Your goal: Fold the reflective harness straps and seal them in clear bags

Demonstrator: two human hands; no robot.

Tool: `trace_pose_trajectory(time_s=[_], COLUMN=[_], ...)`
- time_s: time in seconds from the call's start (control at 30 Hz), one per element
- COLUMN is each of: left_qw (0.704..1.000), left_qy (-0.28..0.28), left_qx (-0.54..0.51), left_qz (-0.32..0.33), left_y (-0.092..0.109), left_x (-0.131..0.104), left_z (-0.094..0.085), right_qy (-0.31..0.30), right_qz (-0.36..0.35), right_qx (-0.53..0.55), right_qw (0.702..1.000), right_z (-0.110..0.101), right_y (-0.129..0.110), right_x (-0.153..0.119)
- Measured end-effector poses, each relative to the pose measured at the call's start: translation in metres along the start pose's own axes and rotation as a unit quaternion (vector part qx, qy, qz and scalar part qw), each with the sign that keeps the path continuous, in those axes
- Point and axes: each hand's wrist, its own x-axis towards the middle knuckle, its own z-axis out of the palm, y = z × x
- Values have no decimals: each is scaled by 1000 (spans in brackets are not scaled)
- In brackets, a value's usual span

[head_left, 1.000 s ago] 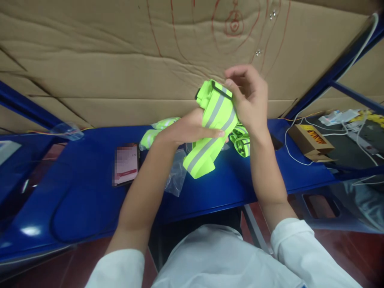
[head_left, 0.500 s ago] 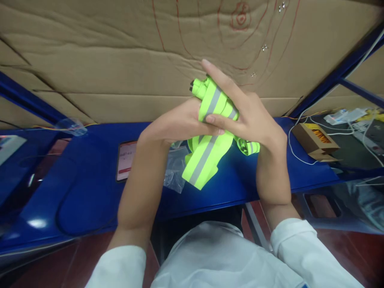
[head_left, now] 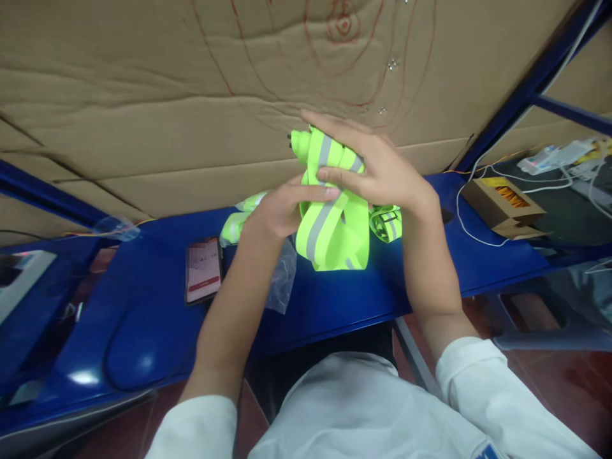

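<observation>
Both hands grip a neon-yellow reflective strap [head_left: 344, 236] with a grey stripe, partly wound into a bundle above the desk. My left hand [head_left: 283, 207] is closed on its left side, the thumb lying across the strap; its other fingers are mostly hidden behind. My right hand [head_left: 377, 162] wraps the bundle from the right, index finger along the top and thumb on the front. A loop of strap hangs below the hands. On the desk by my right wrist sits a rolled reflective strap [head_left: 386, 223] with a black buckle. Bagged neon-yellow rolls [head_left: 234, 226] lie beyond my left forearm.
A phone [head_left: 203, 271] with a lit screen and a clear plastic bag [head_left: 283, 280] lie on the blue desk [head_left: 335, 306]. An open cardboard box [head_left: 504, 207] and white cables stand to the right. Cardboard [head_left: 143, 127] backs the desk.
The strap's loose end no longer sticks out below; a rounded loop hangs there instead. Both hands have shifted slightly left in view, and the bagged rolls have come into sight.
</observation>
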Motion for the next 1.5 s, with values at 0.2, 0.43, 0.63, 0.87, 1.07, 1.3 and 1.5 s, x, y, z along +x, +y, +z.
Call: trace_pose_trajectory(time_s=[0.2, 0.43, 0.63, 0.87, 1.07, 1.3, 1.5], left_qw=[999, 999, 996, 991, 993, 993, 992], left_qy=[-40, -4, -66, -40, -24, -20, -25], left_qx=[7, 15, 25, 106, 108, 119, 121], left_qz=[-20, -43, -49, -77, -43, -2, 20], left_y=[-8, -4, 1, 1, -2, 4, 10], left_x=[5, 4, -2, -2, 1, -6, -11], left_z=[7, 2, 1, -15, -25, -26, -20], right_qy=[3, 32, 97, 128, 174, 125, 34], right_qz=[-37, -43, 29, 45, 93, 143, 173], right_qx=[-54, -121, -31, -23, 68, 187, 272], right_qw=[998, 991, 994, 990, 978, 964, 946], right_z=[-12, -13, -7, 3, 13, 16, 17], right_y=[-2, 0, -6, -6, -2, 6, 10], right_x=[-12, -12, -10, -5, 0, 4, 10])
